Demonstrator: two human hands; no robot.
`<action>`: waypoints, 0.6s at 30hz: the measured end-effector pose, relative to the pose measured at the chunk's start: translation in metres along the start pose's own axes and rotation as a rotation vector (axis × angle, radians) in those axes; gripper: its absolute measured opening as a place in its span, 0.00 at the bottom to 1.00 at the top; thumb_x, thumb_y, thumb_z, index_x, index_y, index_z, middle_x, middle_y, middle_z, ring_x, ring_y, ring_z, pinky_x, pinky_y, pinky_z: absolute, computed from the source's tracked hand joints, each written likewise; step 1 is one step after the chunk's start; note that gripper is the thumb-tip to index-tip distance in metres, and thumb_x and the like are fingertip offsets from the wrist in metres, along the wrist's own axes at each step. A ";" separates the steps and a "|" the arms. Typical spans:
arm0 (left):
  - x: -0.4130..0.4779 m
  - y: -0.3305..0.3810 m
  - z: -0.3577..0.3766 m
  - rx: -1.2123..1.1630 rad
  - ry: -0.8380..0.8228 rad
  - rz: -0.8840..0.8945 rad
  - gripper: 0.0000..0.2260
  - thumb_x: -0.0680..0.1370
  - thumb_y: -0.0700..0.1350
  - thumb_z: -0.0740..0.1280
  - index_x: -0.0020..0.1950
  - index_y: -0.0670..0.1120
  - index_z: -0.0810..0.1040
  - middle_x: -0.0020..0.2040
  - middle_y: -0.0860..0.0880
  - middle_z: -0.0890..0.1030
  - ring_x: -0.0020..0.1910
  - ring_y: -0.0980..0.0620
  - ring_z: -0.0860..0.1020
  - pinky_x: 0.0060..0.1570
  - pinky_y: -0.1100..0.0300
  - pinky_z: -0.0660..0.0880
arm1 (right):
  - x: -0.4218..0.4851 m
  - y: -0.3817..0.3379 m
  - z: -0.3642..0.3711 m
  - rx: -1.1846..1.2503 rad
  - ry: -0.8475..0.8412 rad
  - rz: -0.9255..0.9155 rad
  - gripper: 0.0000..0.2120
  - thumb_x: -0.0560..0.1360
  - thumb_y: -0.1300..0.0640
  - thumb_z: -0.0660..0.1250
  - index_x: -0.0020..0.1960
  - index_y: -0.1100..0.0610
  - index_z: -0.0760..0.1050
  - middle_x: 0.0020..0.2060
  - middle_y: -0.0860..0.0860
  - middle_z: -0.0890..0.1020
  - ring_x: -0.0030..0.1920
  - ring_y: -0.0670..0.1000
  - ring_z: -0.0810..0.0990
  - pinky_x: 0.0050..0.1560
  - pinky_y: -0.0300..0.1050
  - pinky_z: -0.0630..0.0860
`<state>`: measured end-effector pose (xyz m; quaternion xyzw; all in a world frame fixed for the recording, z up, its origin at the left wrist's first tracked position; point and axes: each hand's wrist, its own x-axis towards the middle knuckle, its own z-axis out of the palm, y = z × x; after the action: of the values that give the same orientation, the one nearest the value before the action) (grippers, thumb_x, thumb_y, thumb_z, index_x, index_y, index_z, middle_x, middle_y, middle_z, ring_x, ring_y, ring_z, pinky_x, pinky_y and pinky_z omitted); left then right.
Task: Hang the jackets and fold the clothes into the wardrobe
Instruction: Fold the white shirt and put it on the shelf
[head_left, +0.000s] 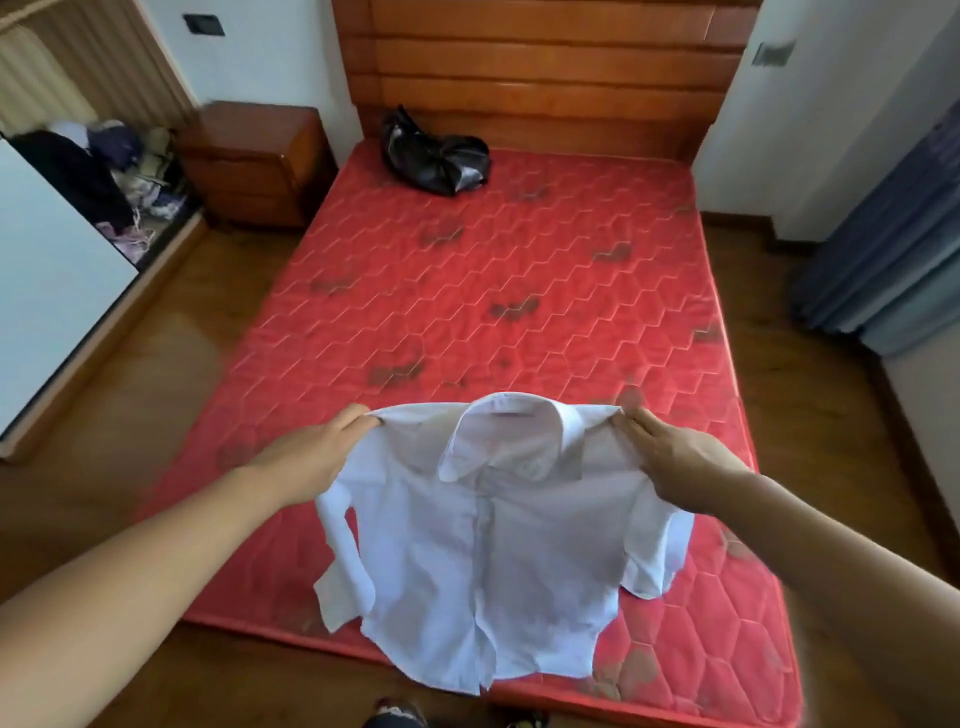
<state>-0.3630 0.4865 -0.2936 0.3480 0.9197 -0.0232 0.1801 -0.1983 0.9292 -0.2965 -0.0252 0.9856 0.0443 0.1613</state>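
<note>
A white collared shirt (483, 561) hangs spread out in the air over the near edge of the red mattress (519, 291), buttoned front facing me. My left hand (311, 452) pinches its left shoulder. My right hand (670, 452) pinches its right shoulder. Both sleeves dangle at the sides and the hem droops below the mattress edge. A black jacket (436, 156) lies crumpled at the head of the bed. The open wardrobe (119, 171) is at the far left, with a heap of clothes on its floor.
A wooden headboard (545, 67) backs the bed. A wooden nightstand (254, 161) stands between bed and wardrobe. A white wardrobe door (47, 291) juts out at the left. Blue curtains (893, 234) hang at the right. Wooden floor surrounds the bed.
</note>
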 end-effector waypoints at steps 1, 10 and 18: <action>0.012 -0.003 0.007 0.006 -0.035 -0.008 0.33 0.76 0.32 0.62 0.76 0.55 0.61 0.73 0.60 0.58 0.44 0.43 0.81 0.35 0.48 0.71 | 0.012 0.002 0.007 -0.008 -0.051 0.002 0.41 0.74 0.67 0.60 0.83 0.52 0.50 0.80 0.45 0.56 0.46 0.59 0.84 0.35 0.53 0.79; 0.217 -0.057 0.009 0.305 -0.015 -0.043 0.39 0.76 0.31 0.60 0.82 0.54 0.49 0.78 0.50 0.55 0.54 0.36 0.80 0.47 0.44 0.77 | 0.199 0.050 0.030 -0.249 0.012 0.150 0.43 0.77 0.66 0.58 0.83 0.55 0.36 0.82 0.48 0.39 0.26 0.50 0.65 0.24 0.44 0.69; 0.391 -0.058 0.125 0.084 0.174 -0.167 0.28 0.81 0.39 0.60 0.81 0.49 0.58 0.83 0.42 0.43 0.81 0.38 0.49 0.71 0.40 0.66 | 0.359 0.029 0.138 -0.092 0.032 0.332 0.34 0.80 0.58 0.59 0.82 0.50 0.48 0.82 0.55 0.40 0.80 0.65 0.51 0.76 0.66 0.58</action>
<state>-0.6324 0.6691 -0.5512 0.2784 0.9558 -0.0465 0.0824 -0.4967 0.9589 -0.5393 0.1297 0.9756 0.1149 0.1347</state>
